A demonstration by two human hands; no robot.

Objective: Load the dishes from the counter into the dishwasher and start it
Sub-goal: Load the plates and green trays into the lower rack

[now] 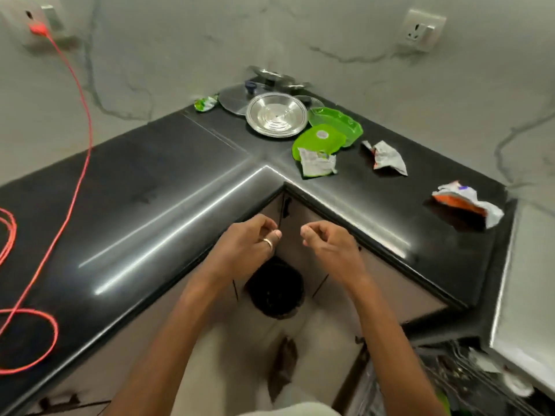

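Dishes sit bunched in the far corner of the black counter (pixel 168 163), straight ahead of both hands and well apart from them. Nearest the middle is a steel bowl (pixel 276 118), round and mouth up, so it offers no long axis; any side of the rim would serve. Behind it and to its left lies a flat steel lid (pixel 232 99) with a dark knob, partly hidden by the bowl, and more steel pieces lean against the wall behind, too blurred to name. Just right of the bowl is a green tray (pixel 339 123), its long side running away to the right, with a green lid (pixel 318 139) overlapping its near edge. A torn wrapper (pixel 316 163) rests on that lid's near side; other wrappers lie further right along the counter.

The left hand (pixel 243 250) and right hand (pixel 330 247) hang side by side below the counter's inner corner, in front of the cabinet doors. Both are loosely curled, fingertips drawn toward the thumbs, and neither holds anything. A ring shows on the left hand. The bowl lies about midway between them in line, slightly nearer the right hand, while the green pieces favour the right hand clearly and the flat lid the left.

A rack of the dishwasher (pixel 468 376) appears open at lower right, so a right-hand carry looks shorter.
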